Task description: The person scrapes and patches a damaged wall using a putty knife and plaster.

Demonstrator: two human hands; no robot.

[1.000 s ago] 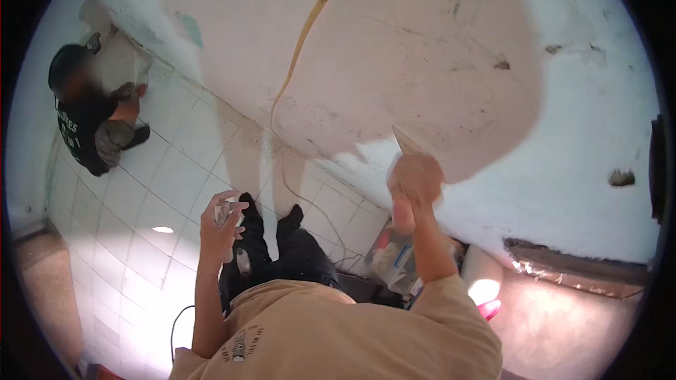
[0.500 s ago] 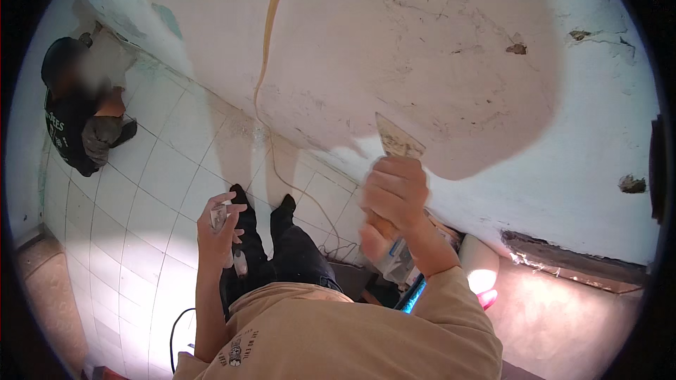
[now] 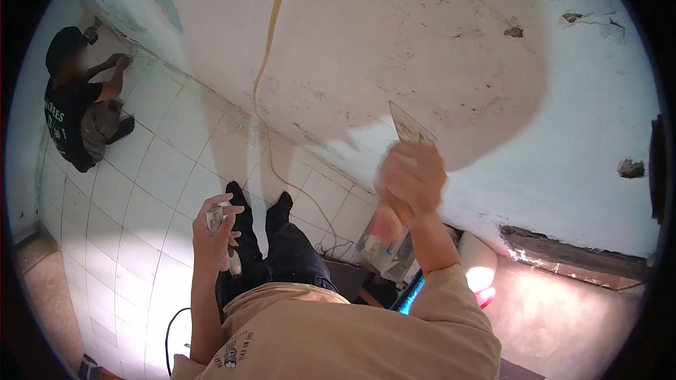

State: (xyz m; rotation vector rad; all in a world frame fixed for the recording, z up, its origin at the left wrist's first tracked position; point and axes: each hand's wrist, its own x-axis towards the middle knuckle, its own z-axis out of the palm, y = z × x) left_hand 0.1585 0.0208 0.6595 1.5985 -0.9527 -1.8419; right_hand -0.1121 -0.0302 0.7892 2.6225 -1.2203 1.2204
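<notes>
At the floor's far left corner a co-worker crouches; the left hand, half curled, loosely holds a tool, perhaps simply parked; the right hand, tightly fisted, grips the scraper low, leaving its blade free, near the wall's lower edge

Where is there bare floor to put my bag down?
The white tiles between the crouching co-worker and the person's legs look open. Right of the legs is crowded: a yellow cord running onto the tiles, a filled box, and above it the right hand holding a scraper.
</notes>
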